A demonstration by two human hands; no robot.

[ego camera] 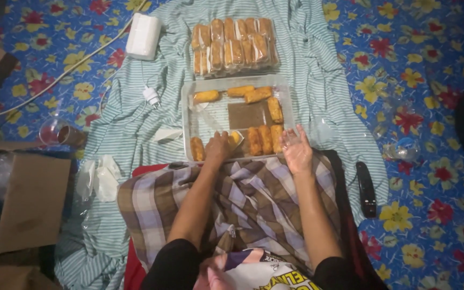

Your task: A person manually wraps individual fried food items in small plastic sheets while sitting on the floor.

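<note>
Floor bedding in blue floral [420, 64], striped cloth [318, 80] under tray [189, 115] — hands: left [218, 146] gripping roll [234, 138], right [298, 150] open.

A blue floral mat [430, 64] is covering the floor, with a striped teal cloth [318, 80] lying rumpled over it, dimly lit.

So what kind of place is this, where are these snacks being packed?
Probably a home floor, used as a small work spot, not a shop. A striped cloth lies over a flowered floor mat, cardboard boxes stand at the side, and the left hand reaches into a tray of fried rolls.
</note>
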